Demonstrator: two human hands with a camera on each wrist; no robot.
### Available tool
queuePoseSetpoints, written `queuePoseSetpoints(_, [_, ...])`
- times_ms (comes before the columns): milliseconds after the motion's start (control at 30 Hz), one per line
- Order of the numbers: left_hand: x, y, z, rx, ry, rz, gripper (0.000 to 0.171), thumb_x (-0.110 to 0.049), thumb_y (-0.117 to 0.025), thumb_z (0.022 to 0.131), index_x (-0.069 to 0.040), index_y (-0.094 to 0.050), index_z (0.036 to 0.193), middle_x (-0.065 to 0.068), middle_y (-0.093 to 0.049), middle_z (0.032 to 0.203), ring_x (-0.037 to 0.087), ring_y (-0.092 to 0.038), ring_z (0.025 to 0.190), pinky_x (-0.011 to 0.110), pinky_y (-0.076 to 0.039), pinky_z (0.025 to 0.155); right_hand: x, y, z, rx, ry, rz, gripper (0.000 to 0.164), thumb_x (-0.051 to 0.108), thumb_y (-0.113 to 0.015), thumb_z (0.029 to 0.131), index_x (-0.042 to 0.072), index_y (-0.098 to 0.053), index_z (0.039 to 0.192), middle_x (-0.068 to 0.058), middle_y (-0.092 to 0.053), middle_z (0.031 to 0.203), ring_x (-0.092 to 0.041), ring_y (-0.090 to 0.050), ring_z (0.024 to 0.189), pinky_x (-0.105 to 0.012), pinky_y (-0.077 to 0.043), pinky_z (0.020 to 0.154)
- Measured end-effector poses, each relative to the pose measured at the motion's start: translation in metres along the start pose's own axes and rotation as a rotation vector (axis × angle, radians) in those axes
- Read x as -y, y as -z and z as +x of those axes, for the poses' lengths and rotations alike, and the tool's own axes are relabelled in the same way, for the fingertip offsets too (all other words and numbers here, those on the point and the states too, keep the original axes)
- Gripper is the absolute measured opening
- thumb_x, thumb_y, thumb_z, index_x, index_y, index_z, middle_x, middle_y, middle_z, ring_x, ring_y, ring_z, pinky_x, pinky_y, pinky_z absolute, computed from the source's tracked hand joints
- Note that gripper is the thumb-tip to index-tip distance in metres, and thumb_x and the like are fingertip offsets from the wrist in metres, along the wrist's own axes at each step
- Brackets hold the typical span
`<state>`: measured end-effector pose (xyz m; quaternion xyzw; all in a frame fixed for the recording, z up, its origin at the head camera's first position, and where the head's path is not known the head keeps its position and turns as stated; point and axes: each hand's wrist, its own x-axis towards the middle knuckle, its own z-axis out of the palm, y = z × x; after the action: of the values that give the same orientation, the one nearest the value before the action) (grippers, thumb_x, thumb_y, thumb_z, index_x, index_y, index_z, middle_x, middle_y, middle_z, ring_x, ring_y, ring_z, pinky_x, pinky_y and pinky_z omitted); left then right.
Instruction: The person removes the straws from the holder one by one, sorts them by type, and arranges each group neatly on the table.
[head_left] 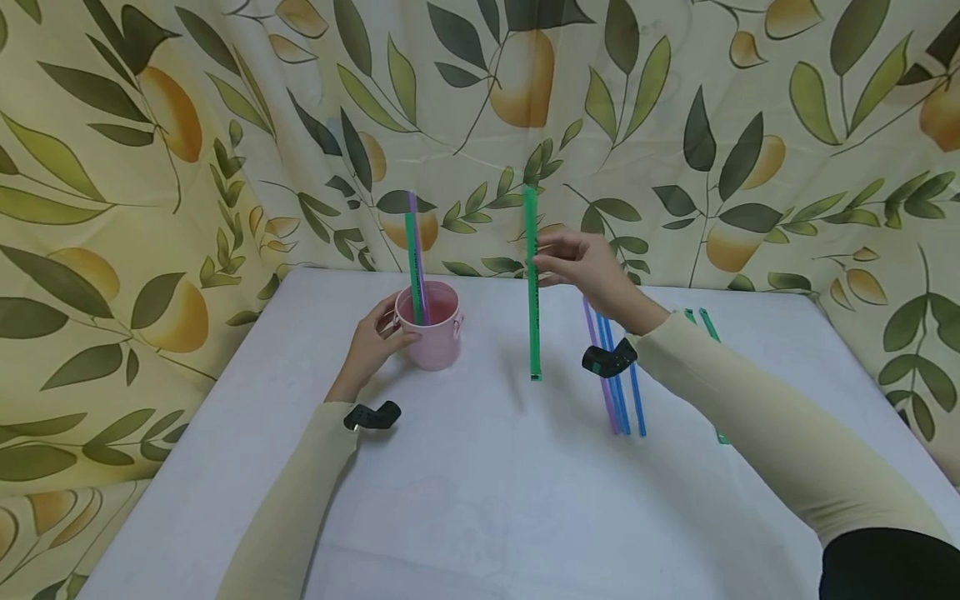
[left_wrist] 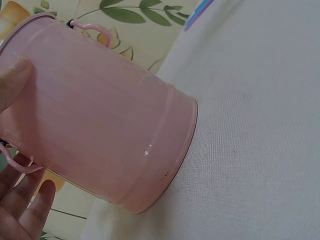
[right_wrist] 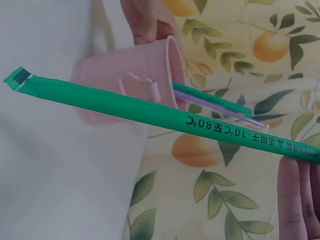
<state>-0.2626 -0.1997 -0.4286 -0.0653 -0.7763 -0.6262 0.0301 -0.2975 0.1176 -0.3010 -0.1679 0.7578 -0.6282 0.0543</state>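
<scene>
A pink cup [head_left: 431, 329] stands on the white table [head_left: 480, 500] with a green and a purple wrapped straw [head_left: 415, 258] upright in it. My left hand [head_left: 375, 340] grips the cup's side; the left wrist view shows the thumb [left_wrist: 12, 82] on the cup [left_wrist: 105, 135]. My right hand [head_left: 588, 267] pinches a long green wrapped straw [head_left: 532, 283] near its top and holds it upright above the table, right of the cup. In the right wrist view that straw [right_wrist: 165, 116] crosses in front of the cup [right_wrist: 132, 80].
Several blue and purple wrapped straws [head_left: 618, 383] lie on the table under my right forearm. More green straws [head_left: 705, 323] lie further right. A leaf-and-fruit patterned cloth [head_left: 150, 125] hangs behind and to the left of the table.
</scene>
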Motion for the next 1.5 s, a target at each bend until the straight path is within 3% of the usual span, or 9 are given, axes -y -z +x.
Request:
queuePoseSetpoints(233, [0.009,-0.001,0.002,-0.015,-0.021,0.035,0.075,-0.015,-0.074,0.080,-0.016,-0.036,0.145,0.006,-0.037,0.149,0.026,-0.037,0.137,0.038,-0.037,0.112,-0.011,0.018,-0.018,0.013,0.013,-0.036,0.029,0.011,-0.062,0.090,0.002,-0.062,0.117,0.011,-0.069,0.087,-0.006,-0.068,0.080,-0.024,-0.059,0.072])
queuePoseSetpoints(667, [0.011,0.000,0.005,-0.008,-0.023,0.028,0.074,-0.017,-0.073,0.081,-0.016,-0.035,0.145,0.006,-0.036,0.150,0.025,-0.036,0.138,0.037,-0.037,0.112,-0.020,0.058,-0.043,-0.115,-0.017,-0.080,0.027,0.018,-0.064,0.089,0.006,-0.064,0.114,0.015,-0.068,0.087,-0.002,-0.067,0.080,-0.018,-0.058,0.071])
queuePoseSetpoints(1133, [0.012,0.000,0.005,-0.009,-0.002,0.027,0.076,-0.017,-0.074,0.080,-0.017,-0.035,0.145,0.004,-0.036,0.151,0.024,-0.036,0.138,0.036,-0.037,0.112,-0.032,0.119,-0.075,-0.152,-0.118,-0.321,0.042,0.031,-0.059,0.091,0.006,-0.056,0.125,0.022,-0.059,0.094,0.004,-0.061,0.084,-0.012,-0.055,0.073])
queuePoseSetpoints(1500, [-0.016,-0.002,-0.007,0.012,0.030,0.026,0.075,-0.013,-0.071,0.083,-0.010,-0.031,0.146,0.010,-0.033,0.152,0.029,-0.034,0.139,0.042,-0.035,0.113,-0.047,0.162,-0.088,-0.136,-0.185,-0.364,0.013,0.030,-0.060,0.091,0.037,-0.062,0.101,0.030,-0.060,0.088,0.007,-0.063,0.080,-0.009,-0.053,0.072])
